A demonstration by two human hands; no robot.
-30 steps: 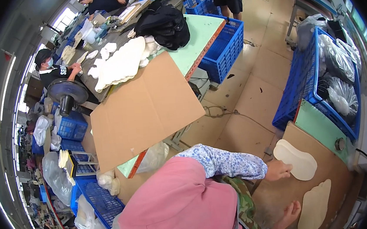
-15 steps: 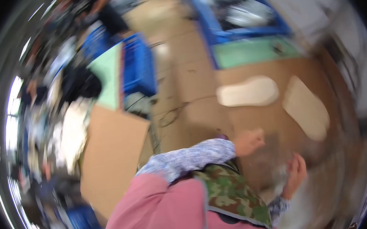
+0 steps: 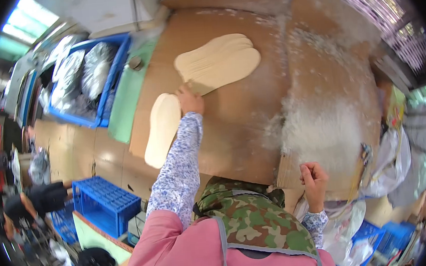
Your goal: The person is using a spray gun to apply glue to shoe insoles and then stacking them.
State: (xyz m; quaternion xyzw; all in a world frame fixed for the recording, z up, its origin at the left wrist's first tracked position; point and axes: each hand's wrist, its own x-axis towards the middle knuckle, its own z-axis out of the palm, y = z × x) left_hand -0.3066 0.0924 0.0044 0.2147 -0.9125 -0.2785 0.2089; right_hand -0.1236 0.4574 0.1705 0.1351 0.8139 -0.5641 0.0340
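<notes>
A fanned pile of cream insoles (image 3: 222,61) lies on the brown cardboard-covered table. At its near left corner is my left hand (image 3: 190,100), fingers bent onto the edge of the insoles; the fingertips are partly hard to make out. Beside that wrist, to the left, another cream insole (image 3: 161,130) lies lengthwise, perhaps with others under it. My right hand (image 3: 314,181) is held near the table's front edge at the right, fingers curled and thumb against them. Whatever may be between those fingers is too small to tell.
White dust or scraps cover the cardboard (image 3: 324,128) at the right. A blue crate (image 3: 102,117) of plastic-wrapped goods stands left, past a green board (image 3: 128,102) bearing a small round object (image 3: 136,63). Another blue crate (image 3: 106,203) is lower left. Plastic bags (image 3: 393,165) hang at the right.
My view has swung to the right. My left hand has reached forward to the insoles, and those farther right now lie fanned out. My right hand has its fingers curled.
</notes>
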